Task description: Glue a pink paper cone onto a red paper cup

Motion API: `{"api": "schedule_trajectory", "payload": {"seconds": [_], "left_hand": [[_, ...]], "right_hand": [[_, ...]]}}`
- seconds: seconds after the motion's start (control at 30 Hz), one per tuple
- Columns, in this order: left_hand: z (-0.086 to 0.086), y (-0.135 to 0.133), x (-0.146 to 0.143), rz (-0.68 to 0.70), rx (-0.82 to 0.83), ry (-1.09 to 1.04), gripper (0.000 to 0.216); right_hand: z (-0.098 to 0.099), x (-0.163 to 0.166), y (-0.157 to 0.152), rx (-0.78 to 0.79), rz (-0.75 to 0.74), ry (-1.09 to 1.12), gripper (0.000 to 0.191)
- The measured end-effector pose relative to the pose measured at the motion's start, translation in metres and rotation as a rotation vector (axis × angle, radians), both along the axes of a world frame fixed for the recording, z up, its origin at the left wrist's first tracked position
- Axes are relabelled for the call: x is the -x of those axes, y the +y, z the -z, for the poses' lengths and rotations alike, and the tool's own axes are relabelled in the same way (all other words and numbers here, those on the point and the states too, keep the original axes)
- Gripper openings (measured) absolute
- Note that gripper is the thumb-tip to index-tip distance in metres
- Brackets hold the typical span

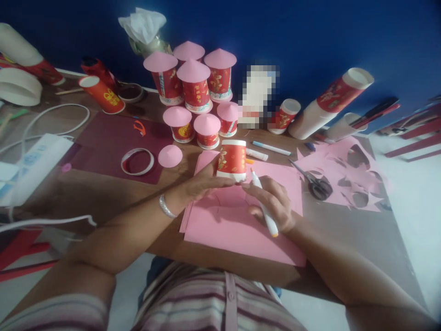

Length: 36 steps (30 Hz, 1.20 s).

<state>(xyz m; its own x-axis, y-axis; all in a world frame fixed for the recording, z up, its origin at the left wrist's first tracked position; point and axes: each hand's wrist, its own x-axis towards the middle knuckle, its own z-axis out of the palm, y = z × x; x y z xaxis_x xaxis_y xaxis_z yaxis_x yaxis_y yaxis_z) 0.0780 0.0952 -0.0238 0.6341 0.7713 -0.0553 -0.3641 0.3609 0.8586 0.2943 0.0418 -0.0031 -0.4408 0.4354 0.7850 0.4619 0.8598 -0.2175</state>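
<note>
L hand [201,183] steadying upturned paper cup [232,160] on pink paper [237,225], fingers loosely open against its base. R hand [272,204] gripping pen [263,204], fingers closed round it. Cup prob. light, crushable; holding low at rim looks best.

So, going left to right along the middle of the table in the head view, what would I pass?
White power strip → tape ring → loose pink paper cone → red cup on the pink sheet → scissors → pink paper scraps.
</note>
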Motion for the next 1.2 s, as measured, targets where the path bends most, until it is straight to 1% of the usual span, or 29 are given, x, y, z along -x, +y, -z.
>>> {"api": "schedule_trajectory", "payload": {"seconds": [0.03, 0.1, 0.17, 0.2, 0.37, 0.5, 0.57, 0.67, 0.73, 0.8, 0.93, 1.0, 1.07, 1.2], "left_hand": [[0.001, 0.001, -0.001, 0.001, -0.006, -0.004, 0.067], [0.004, 0.002, -0.002, 0.008, -0.022, -0.002, 0.068], [0.004, 0.002, -0.003, 0.026, -0.04, 0.007, 0.067], [0.004, 0.003, -0.003, 0.04, -0.053, 0.008, 0.065], [-0.004, 0.003, -0.004, 0.06, -0.15, 0.002, 0.061], [-0.008, 0.003, -0.005, 0.073, -0.189, 0.019, 0.056], [-0.006, 0.003, -0.005, 0.061, -0.194, 0.032, 0.055], [-0.003, 0.003, -0.005, 0.018, -0.165, 0.032, 0.064], [-0.001, 0.002, -0.005, -0.005, -0.145, 0.029, 0.071], [0.001, 0.002, -0.004, -0.007, -0.14, 0.031, 0.072], [0.003, 0.002, -0.002, 0.002, -0.135, 0.037, 0.069], [0.005, 0.002, -0.001, -0.019, -0.109, 0.053, 0.071], [0.007, 0.003, -0.001, -0.034, -0.091, 0.071, 0.073], [0.009, 0.005, -0.002, -0.025, -0.132, 0.06, 0.074]], "right_hand": [[0.001, 0.0, 0.0, 0.007, 0.011, 0.016, 0.046], [0.003, 0.0, 0.001, 0.018, 0.042, 0.05, 0.053], [0.005, 0.0, 0.003, 0.018, 0.061, 0.058, 0.06], [0.006, -0.001, 0.003, 0.015, 0.061, 0.052, 0.061], [0.004, -0.003, 0.005, 0.048, 0.03, 0.02, 0.054], [0.001, -0.003, 0.006, 0.027, 0.03, 0.002, 0.05], [0.001, -0.002, 0.006, 0.016, 0.036, -0.004, 0.049], [0.002, -0.002, 0.004, 0.049, 0.033, 0.051, 0.046], [0.004, -0.002, 0.003, 0.117, 0.008, 0.096, 0.035], [0.005, -0.002, 0.001, 0.174, -0.044, 0.115, 0.026], [0.006, -0.001, -0.001, 0.177, -0.135, 0.139, 0.025], [0.005, 0.001, -0.002, 0.185, -0.134, 0.146, 0.021], [0.004, 0.002, -0.002, 0.191, -0.113, 0.15, 0.022], [0.0, 0.002, -0.004, 0.19, -0.107, 0.139, 0.025]]}}
